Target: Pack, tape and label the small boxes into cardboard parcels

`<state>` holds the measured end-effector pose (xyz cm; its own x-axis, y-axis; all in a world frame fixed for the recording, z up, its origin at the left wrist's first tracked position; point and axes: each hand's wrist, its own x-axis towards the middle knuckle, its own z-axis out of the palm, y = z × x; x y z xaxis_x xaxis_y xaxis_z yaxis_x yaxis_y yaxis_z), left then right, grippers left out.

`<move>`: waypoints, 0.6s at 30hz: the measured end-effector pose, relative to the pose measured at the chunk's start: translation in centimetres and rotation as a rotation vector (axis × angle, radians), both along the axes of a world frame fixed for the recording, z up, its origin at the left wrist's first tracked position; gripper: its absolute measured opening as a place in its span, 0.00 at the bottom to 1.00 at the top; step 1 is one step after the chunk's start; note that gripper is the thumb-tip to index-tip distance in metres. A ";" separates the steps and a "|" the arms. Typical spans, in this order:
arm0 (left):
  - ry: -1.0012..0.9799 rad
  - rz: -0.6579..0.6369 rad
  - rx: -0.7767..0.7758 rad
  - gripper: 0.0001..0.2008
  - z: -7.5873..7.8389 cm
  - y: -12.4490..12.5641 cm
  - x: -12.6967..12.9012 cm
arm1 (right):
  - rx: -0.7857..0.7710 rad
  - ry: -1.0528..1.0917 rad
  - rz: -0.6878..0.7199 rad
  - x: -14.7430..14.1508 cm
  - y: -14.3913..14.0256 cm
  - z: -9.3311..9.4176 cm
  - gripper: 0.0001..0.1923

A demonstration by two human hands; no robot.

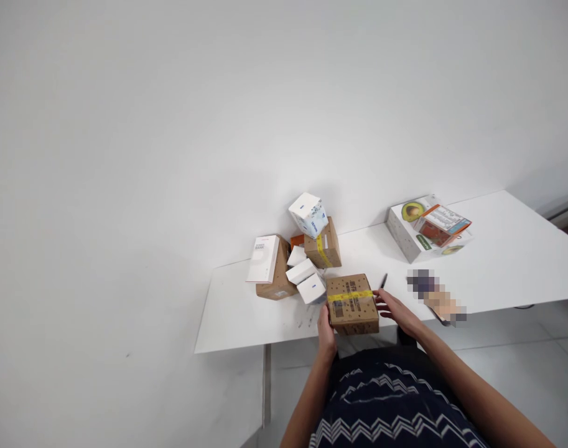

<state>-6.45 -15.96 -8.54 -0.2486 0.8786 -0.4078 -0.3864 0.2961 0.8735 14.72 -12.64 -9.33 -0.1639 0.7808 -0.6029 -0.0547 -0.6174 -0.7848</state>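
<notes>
A brown cardboard box (pixel 349 303) with yellow tape across its printed top is over the table's front edge, close to my body. My left hand (pixel 327 330) lies along its left side, thumb up by the corner; its other fingers are mostly hidden. From the right, my right hand (pixel 395 309) holds the box's right edge with its fingertips, the fingers slightly apart. Just beyond that hand lies a dark pen (pixel 383 280). Small white boxes (pixel 310 289) sit right behind the held box.
Against the wall, a blue-white carton (pixel 308 214) tops a taped cardboard box (pixel 324 247). A flat white box (pixel 264 258) leans on another brown box (pixel 284 274). Right on the white table (pixel 512 249), an avocado-printed box (pixel 407 230) carries an orange-white packet (pixel 441 225); nearby is a pixelated item (pixel 435 295).
</notes>
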 end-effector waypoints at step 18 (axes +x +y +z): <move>0.057 0.018 0.081 0.19 -0.4 0.4 -0.2 | 0.129 0.121 -0.027 -0.3 0.3 1.8 0.27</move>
<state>-6.64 -15.54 -8.93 -0.2851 0.9033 -0.3205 -0.3397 0.2174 0.9151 14.40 -12.36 -7.50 -0.2070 0.8555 -0.4747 -0.1692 -0.5092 -0.8438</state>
